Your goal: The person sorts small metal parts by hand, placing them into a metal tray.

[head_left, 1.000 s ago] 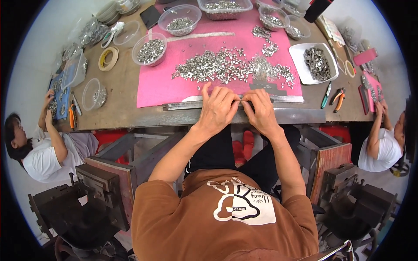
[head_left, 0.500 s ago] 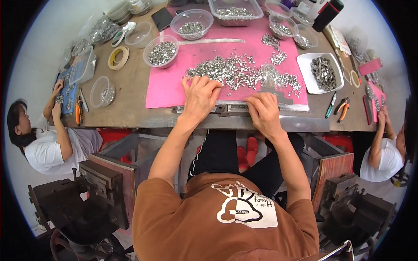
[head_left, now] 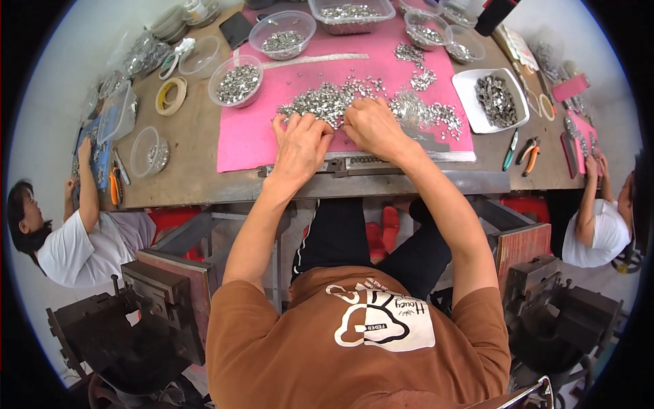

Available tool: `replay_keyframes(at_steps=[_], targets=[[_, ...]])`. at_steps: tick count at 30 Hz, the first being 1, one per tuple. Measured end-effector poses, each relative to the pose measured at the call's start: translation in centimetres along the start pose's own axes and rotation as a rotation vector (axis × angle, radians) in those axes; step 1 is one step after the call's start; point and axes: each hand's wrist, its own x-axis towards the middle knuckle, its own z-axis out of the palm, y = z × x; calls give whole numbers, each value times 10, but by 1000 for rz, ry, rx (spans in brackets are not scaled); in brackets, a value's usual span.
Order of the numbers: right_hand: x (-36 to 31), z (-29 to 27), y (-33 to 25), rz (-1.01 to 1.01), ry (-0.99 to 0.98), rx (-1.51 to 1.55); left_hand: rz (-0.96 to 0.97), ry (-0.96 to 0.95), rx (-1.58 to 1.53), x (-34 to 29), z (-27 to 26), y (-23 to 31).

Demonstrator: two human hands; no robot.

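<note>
Small silver pieces [head_left: 320,99] lay heaped on a pink mat [head_left: 238,146] across the worktop [head_left: 194,126].
The person's left hand [head_left: 303,144] was half open, fingers curled at the heap's near edge; the right hand [head_left: 373,128] bent downward beside it. Whether either pinched a piece could not be told.

From between hands [head_left: 300,144] [head_left: 375,127], 12 facing away | 9: bare pink mat [head_left: 244,140], passable | 10–11: two bowls [head_left: 238,105] [head_left: 268,24] block | 12: loose metal bits [head_left: 317,101] at fingers, tub [head_left: 351,28] beyond | 1: mat gap past bits | 2–3: white tray [head_left: 469,105], then pliers [head_left: 533,158] | 6: rail [head_left: 364,162] along worktop [head_left: 174,185] edge
</note>
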Motion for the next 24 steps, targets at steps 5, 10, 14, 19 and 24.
replay_keyframes(at_steps=[5,10,14,19,24], targets=[[-5,-19,6,58,-8,218,15,36,4,0,0,2],[-42,-52,6,374,-27,490,-85,-24,-153,-5,1,11],[-68,-54,16,373,75,504,-120,-37,-192,-3,3,15],[-88,-49,14,455,166,581,-68,-1,-228,0,2,37],[-104,-39,-9,356,278,510,123,37,-275,-6,21,68]])
